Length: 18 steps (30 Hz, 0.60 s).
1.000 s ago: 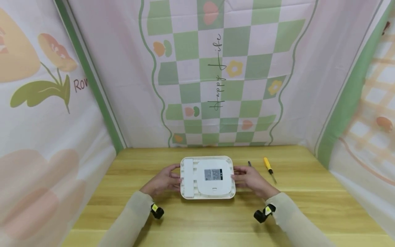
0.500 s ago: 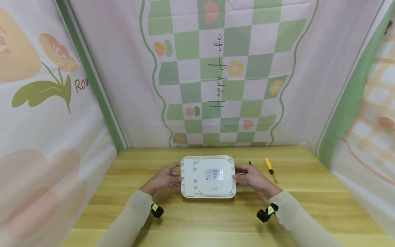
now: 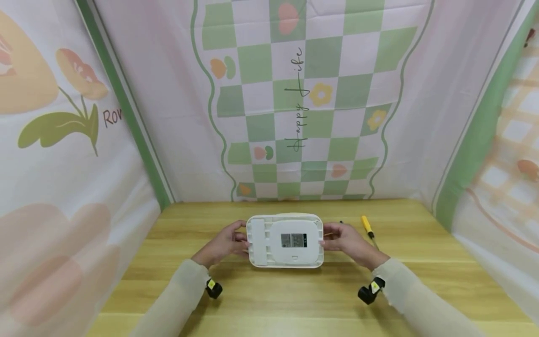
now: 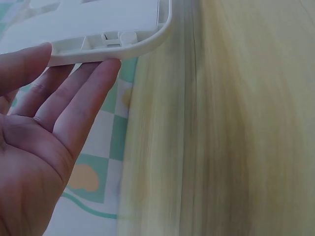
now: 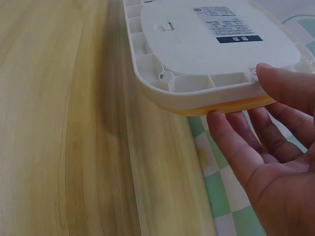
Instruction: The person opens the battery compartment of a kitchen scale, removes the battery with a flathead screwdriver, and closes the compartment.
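Note:
A white plastic device (image 3: pixel 258 243), a rounded rectangle, is held off the table between both hands with its ribbed underside facing me. That underside bears a rounded panel with a grey printed label and a long flat strip at the left; a yellow layer (image 5: pixel 231 106) shows beneath its rim in the right wrist view. My left hand (image 3: pixel 225 244) grips the left edge, thumb on the underside and fingers below. On the opposite edge my right hand (image 3: pixel 347 244) pinches the rim likewise. Most of the device's other face is hidden.
A screwdriver (image 3: pixel 367 226) with a yellow handle lies on the wooden table (image 3: pixel 278 304), right of my right hand. The tip of a small dark object (image 3: pixel 341 222) shows behind that hand. Patterned cloth (image 3: pixel 320 126) hangs behind and at both sides.
The device tips, its near edge rising and a sliver of its far side showing above the top rim. It shifts slightly right, along with my right hand. Both hands keep hold.

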### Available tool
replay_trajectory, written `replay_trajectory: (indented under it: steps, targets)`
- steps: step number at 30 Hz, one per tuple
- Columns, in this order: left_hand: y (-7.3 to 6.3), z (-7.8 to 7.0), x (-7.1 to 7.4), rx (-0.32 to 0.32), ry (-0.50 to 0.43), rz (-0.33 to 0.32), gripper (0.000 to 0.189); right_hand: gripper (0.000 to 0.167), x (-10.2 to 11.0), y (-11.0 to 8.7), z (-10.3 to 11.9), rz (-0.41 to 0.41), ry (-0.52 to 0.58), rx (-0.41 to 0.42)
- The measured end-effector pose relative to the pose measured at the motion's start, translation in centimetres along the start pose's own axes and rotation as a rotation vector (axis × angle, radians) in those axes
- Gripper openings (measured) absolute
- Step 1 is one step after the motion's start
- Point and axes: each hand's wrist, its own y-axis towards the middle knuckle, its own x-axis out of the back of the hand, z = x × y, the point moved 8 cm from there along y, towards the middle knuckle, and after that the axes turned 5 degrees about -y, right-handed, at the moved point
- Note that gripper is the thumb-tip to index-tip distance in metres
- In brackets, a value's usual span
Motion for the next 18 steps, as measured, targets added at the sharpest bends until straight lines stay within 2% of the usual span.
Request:
replay_trajectory:
  steps: [5, 10, 18]
  targets:
    - [0.05, -0.12, 0.05, -0.029, 0.068, 0.012, 0.040, 0.053, 0.24, 0.08, 0.05, -0.035, -0.064, 0.020]
    - [0.03, -0.24, 0.26, -0.042, 0.136, 0.000, 0.037, 0.050, 0.24, 0.21, -0.05, -0.063, -0.078, 0.016]
    - [-0.50, -0.64, 0.74, -0.065, 0.208, -0.073, 0.032, 0.045, 0.05, 0.10, 0.27, -0.101, -0.089, 0.033]
